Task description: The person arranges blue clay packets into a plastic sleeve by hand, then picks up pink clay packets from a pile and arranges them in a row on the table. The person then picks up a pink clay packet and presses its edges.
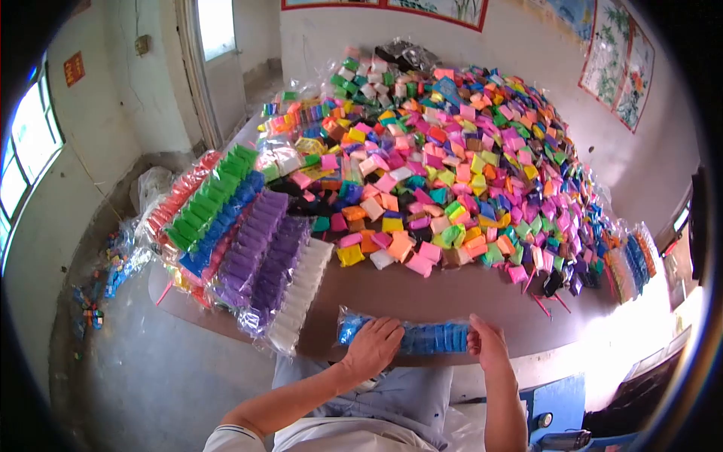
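A clear plastic bag of blue packets [433,338] lies lengthwise along the near edge of the brown table [339,290]. My left hand [375,346] rests over the left part of the bag, fingers stretched across its top. At the bag's right end, my right hand [488,342] is closed, with its fingers curled at the plastic. A white row of bagged packets [301,297] and purple rows [252,245] lie to the left of my left hand.
A large heap of small colourful packets [452,166] covers the back of the table. Green rows [215,197] are stacked at the left edge, and more bagged rows [631,264] stand at the right. A blue stool-like object [557,407] is beside me on the right.
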{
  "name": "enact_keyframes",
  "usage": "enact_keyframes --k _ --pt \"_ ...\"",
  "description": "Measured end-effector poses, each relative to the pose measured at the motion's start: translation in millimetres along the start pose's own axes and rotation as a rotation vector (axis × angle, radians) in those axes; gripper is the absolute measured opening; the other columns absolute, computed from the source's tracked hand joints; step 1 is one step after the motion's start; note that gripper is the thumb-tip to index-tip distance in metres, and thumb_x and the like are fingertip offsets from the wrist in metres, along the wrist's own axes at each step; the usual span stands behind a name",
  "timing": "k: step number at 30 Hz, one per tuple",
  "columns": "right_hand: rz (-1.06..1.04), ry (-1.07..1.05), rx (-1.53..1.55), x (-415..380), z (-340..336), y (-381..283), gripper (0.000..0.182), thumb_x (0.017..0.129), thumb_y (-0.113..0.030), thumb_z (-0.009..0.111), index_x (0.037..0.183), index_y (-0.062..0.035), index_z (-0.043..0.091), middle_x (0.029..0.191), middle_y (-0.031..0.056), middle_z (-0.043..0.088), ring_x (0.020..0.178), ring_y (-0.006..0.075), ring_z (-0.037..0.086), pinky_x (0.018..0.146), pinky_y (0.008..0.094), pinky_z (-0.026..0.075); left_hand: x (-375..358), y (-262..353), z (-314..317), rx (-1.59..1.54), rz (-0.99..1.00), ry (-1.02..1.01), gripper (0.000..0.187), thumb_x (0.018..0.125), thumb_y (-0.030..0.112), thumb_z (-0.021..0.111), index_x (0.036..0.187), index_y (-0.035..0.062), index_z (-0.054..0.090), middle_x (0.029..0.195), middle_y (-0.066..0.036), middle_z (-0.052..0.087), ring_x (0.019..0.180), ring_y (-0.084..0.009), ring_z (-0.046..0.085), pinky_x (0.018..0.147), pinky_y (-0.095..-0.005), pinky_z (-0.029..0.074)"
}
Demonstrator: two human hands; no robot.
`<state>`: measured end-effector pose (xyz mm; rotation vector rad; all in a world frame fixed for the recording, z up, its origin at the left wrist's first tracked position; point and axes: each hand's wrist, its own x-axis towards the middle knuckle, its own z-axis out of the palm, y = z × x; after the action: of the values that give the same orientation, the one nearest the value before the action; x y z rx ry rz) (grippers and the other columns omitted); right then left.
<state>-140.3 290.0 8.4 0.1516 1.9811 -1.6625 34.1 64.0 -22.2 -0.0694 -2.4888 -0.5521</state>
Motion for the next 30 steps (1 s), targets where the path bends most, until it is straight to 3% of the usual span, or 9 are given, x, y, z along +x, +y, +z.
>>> enact_keyframes --k 4,9,16,25,30 --pt "0.056 -0.029 0.057 -6 -5 7 0.028 0.088 -0.034 0.076 0.077 -0.0124 0.063 0.064 -0.0015 0.060 0.049 0.0079 0.052 0.045 0.0223 0.043 0 0 2 0.002 -0.007 0.016 0.025 0.083 0.007 0.069 0.106 0.0033 0.062 0.114 -0.013 0.063 0.109 -0.0313 0.061 0.095 -0.0424 0.049" --pt "0.004 -0.055 0.206 -7 -6 13 0.018 0.094 -0.024 0.069 0.082 -0.0123 0.065 0.068 -0.0014 0.060 0.056 0.0082 0.055 0.050 0.0233 0.045 0 -1 3 0.023 0.004 0.023 0.022 0.084 0.009 0.064 0.105 0.0031 0.060 0.113 -0.013 0.061 0.112 -0.0304 0.058 0.097 -0.0417 0.047" --pt "-0.058 0.002 0.071 0 -4 30 0.012 0.094 -0.020 0.068 0.088 -0.0113 0.063 0.070 -0.0030 0.057 0.057 0.0057 0.052 0.051 0.0228 0.044 -5 -7 6 0.000 -0.001 0.050 0.017 0.085 0.008 0.068 0.102 0.0050 0.064 0.112 -0.013 0.065 0.106 -0.0331 0.062 0.090 -0.0449 0.049" --pt "-0.199 0.016 0.169 6 -3 48 0.021 0.090 -0.015 0.072 0.106 -0.0066 0.063 0.082 -0.0004 0.061 0.066 0.0056 0.056 0.054 0.0218 0.051 0 0 8 0.038 -0.018 0.080 0.013 0.084 0.005 0.070 0.096 0.0044 0.066 0.109 -0.012 0.067 0.104 -0.0324 0.063 0.089 -0.0434 0.051" --pt "-0.239 0.023 0.143 3 -2 48 0.018 0.091 -0.013 0.070 0.107 -0.0065 0.064 0.083 -0.0005 0.061 0.066 0.0056 0.057 0.053 0.0213 0.051 1 1 10 0.052 -0.011 0.081 0.011 0.088 0.007 0.067 0.098 0.0039 0.065 0.111 -0.011 0.065 0.107 -0.0308 0.062 0.091 -0.0432 0.049"
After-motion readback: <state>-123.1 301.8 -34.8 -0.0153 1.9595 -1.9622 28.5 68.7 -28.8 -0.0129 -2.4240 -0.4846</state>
